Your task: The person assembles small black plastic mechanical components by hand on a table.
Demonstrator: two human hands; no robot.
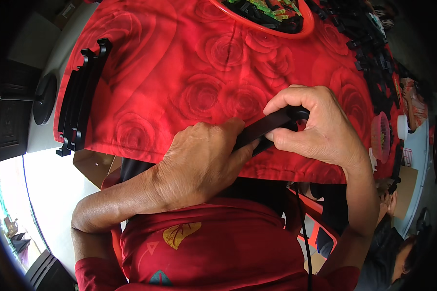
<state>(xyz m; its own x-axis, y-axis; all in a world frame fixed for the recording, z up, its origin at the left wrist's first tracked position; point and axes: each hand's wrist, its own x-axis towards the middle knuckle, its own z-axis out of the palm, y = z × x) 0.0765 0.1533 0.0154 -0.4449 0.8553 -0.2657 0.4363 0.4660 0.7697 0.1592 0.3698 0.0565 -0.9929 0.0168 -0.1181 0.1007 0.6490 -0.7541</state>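
Observation:
Between my hands, over the near edge of the table, is a long black plastic bar (266,127) with a rounded, hooked end on the right. My left hand (204,150) is wrapped round its left part and hides that end. At the right end, my right hand (320,126) pinches the bar with thumb and fingertips, the fingers curled over the hooked tip. Several similar black bars with hooked ends (85,92) lie side by side along the table's left edge.
A red floral cloth (155,87) covers the table. An orange-red basin (303,31) at the far side holds black and yellow-green pieces. Many black parts (374,58) lie at the far right, near a pink basket (381,138). Another person's hand (388,201) shows at the right.

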